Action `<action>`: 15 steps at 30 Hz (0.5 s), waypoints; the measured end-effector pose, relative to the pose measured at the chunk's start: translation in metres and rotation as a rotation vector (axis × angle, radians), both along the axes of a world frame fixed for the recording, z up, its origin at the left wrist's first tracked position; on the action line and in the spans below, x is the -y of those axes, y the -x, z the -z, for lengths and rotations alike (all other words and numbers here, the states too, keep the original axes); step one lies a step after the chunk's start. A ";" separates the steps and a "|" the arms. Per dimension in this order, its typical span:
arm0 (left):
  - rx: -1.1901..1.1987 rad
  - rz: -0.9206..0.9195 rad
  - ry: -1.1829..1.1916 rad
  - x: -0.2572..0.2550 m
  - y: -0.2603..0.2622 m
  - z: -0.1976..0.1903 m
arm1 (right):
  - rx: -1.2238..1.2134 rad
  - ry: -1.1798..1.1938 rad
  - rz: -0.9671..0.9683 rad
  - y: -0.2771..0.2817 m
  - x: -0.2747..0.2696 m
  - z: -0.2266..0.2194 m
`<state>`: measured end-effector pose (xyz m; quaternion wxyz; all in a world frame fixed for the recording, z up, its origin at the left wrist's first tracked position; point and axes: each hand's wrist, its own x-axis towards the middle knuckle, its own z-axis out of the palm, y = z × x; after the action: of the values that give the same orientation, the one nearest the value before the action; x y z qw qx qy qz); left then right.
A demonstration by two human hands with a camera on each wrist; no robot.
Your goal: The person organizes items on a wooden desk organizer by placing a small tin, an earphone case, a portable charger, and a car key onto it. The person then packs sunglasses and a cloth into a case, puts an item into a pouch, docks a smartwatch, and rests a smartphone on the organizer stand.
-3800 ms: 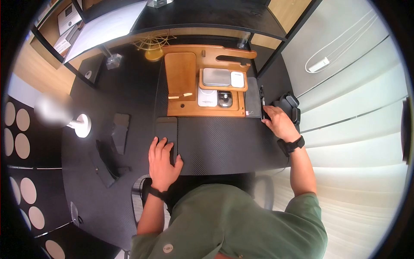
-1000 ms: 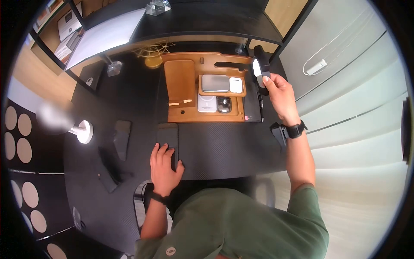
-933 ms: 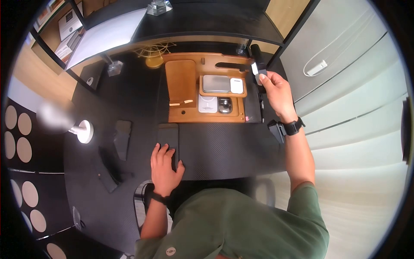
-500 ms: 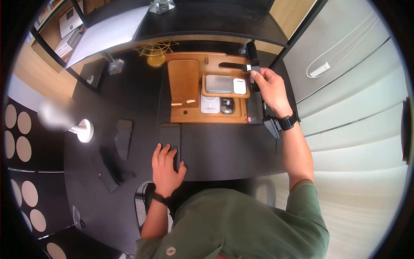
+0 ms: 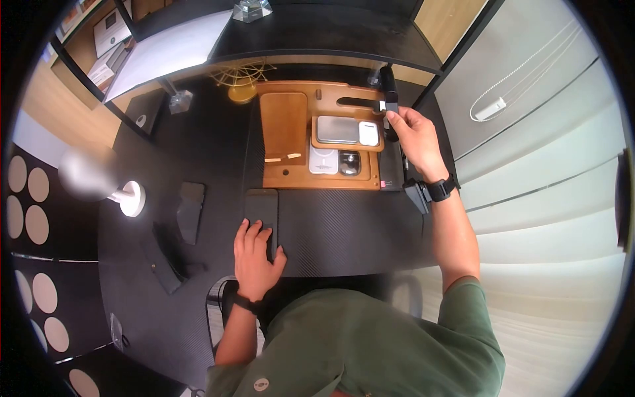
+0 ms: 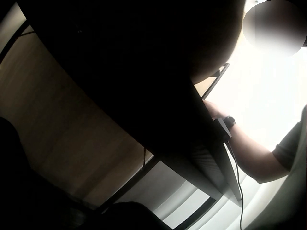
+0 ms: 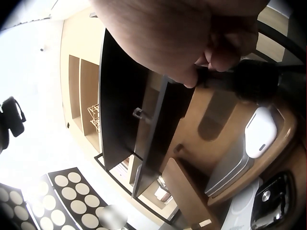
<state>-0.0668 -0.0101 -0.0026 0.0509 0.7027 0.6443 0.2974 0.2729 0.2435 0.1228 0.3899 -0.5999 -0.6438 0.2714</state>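
My right hand (image 5: 418,142) pinches a long black object (image 5: 389,83) with a small pale patch, at the right end of the wooden desk organizer (image 5: 283,126). Its kind is not plain. In the right wrist view the black object (image 7: 256,80) is partly hidden by my fingers and overlaps the organizer's back board near its long slot. My left hand (image 5: 256,255) lies with fingers spread on a dark flat slab (image 5: 262,204) near the desk's front edge. On the organizer sit a silver box (image 5: 336,129), a white earbud case (image 5: 368,133), a white flat pad (image 5: 323,161) and a glossy black case (image 5: 349,163).
A dark notebook (image 5: 391,173) with a pink clip lies right of the organizer. A black shelf (image 5: 324,36) overhangs the back. Leftward stand a white lamp (image 5: 133,198), a dark block (image 5: 190,212) and a black folded item (image 5: 162,258). A gold wire ornament (image 5: 242,91) stands behind.
My right hand has picked up the black object from the desk's right side and brought it up, then left against the organizer's right end. My left hand has stayed on the slab.
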 end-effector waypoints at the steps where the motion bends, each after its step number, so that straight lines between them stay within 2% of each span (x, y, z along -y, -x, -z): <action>1: 0.001 0.001 0.000 0.000 0.000 0.000 | 0.007 0.016 0.006 0.000 0.001 0.000; 5: -0.006 -0.004 -0.005 0.000 0.000 0.001 | -0.013 0.045 0.037 0.000 0.012 -0.005; 9: 0.010 -0.009 -0.006 -0.002 -0.001 -0.001 | -0.119 -0.070 0.096 -0.022 0.029 0.015; 13: 0.015 -0.006 -0.013 -0.002 0.000 0.000 | -0.182 -0.045 0.188 -0.049 0.076 0.046; 15: -0.005 -0.026 0.006 -0.002 0.001 0.000 | -0.208 0.049 0.205 -0.049 0.108 0.052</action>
<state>-0.0676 -0.0085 -0.0028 0.0474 0.6948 0.6544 0.2944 0.3220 0.1353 0.0705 0.4654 -0.6405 -0.5283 0.3067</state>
